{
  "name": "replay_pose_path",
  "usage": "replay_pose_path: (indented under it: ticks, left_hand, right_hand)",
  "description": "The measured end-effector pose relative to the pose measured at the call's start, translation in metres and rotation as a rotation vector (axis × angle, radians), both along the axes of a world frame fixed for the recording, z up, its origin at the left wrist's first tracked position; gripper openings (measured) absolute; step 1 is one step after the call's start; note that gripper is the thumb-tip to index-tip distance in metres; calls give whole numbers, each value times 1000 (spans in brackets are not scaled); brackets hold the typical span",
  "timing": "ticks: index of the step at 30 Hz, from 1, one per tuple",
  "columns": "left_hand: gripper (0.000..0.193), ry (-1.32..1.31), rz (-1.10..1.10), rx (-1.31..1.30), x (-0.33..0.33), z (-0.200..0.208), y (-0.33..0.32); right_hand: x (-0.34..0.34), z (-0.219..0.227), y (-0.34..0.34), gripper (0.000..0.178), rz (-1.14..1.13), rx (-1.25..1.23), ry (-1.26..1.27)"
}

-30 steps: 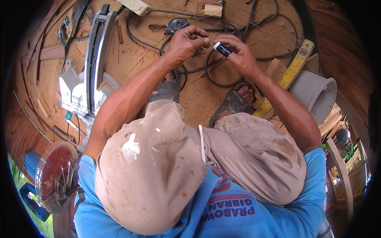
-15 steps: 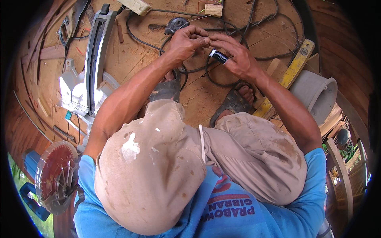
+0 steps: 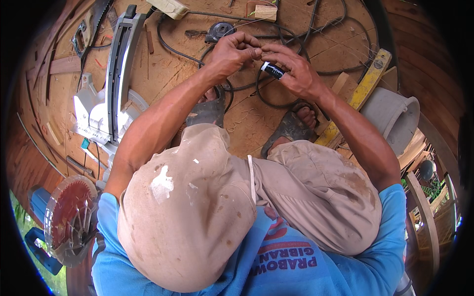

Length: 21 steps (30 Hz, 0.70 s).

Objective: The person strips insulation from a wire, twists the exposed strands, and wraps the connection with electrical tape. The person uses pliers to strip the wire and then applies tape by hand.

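Both my hands meet fingertip to fingertip over the floor, beyond my sandalled feet. My left hand (image 3: 232,52) is closed in a pinch; whatever sits between its fingertips is too small to make out. Against the palm of my right hand (image 3: 298,74), under curled fingers, lies a short black tube with white markings (image 3: 273,70). The right fingertips nearly touch the left ones. Just beyond my left hand a dark, rounded tool (image 3: 219,31) rests on the floor.
A mitre saw (image 3: 118,93) with a red-faced blade (image 3: 74,217) stands at my left, a handsaw (image 3: 86,34) beyond it. Black cable (image 3: 321,73) loops around my hands. On the right are a yellow level (image 3: 368,81) and a grey bucket (image 3: 390,116). Thin pale strings lie about.
The black tube has turned slightly in my right hand, so more of its white markings show. Both hands stay in almost the same place.
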<state>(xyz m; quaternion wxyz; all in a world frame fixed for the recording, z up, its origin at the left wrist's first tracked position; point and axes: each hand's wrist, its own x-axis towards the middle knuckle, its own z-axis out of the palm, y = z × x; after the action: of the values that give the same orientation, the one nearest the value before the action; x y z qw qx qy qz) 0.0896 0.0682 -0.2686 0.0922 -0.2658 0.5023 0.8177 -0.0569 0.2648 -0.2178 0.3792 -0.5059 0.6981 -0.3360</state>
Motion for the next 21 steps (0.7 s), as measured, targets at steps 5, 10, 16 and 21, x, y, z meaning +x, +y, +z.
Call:
replay_pose_path:
  ticks: [5,10,16,21]
  left_hand:
    - [31,21,3,-1,0,2,0]
    - [31,-5,-38,-29,0,7,0]
    - [28,-9,-105,-137,1,11,-1]
    - [27,-20,-146,-290,2,11,3]
  right_hand:
    - [-1,-4,-2,47,-5,8,-28]
    - [-1,-4,-2,47,-15,29,-3]
    - [-3,-6,-1,47,-93,51,-46]
    - [-4,-11,-2,45,-144,56,-108]
